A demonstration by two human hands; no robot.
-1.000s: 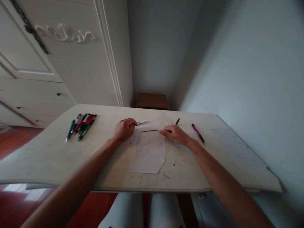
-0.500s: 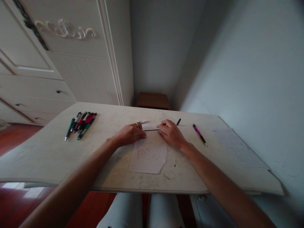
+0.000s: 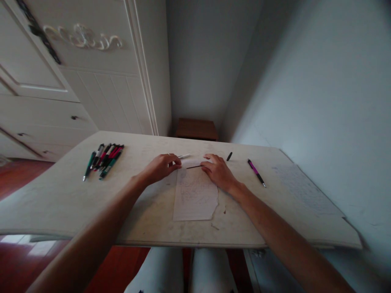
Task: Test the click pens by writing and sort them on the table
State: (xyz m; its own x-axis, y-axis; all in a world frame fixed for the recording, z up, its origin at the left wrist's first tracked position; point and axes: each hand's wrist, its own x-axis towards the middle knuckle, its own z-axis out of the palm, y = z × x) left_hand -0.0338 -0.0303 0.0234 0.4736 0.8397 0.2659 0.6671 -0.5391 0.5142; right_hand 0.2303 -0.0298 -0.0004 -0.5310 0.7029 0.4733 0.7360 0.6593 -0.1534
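Note:
A handwritten sheet of paper [image 3: 195, 195] with a torn lower right corner lies on the table in front of me. My left hand [image 3: 165, 166] is closed at its upper left edge, fingers curled; what lies between the fingertips is hidden. A white pen barrel [image 3: 185, 156] rests just beyond those fingers. On the upper right of the sheet, my right hand [image 3: 218, 171] has bent fingers gripping the paper's edge. A thin dark stick, like a pen refill [image 3: 194, 167], lies across the paper's top, its right end reaching my right fingers. Behind that hand sits a small black pen piece [image 3: 229, 156].
Several pens [image 3: 105, 158] lie bunched on the left of the white table [image 3: 146, 228]. To the right are a purple and black pen [image 3: 256, 173] and another written sheet [image 3: 305, 189] beside the wall. A brown wooden box [image 3: 197, 129] stands behind the table.
The sheet has shifted slightly right and turned straighter. My left hand has drawn back a little to the left, its fingers more curled. The right hand has barely moved.

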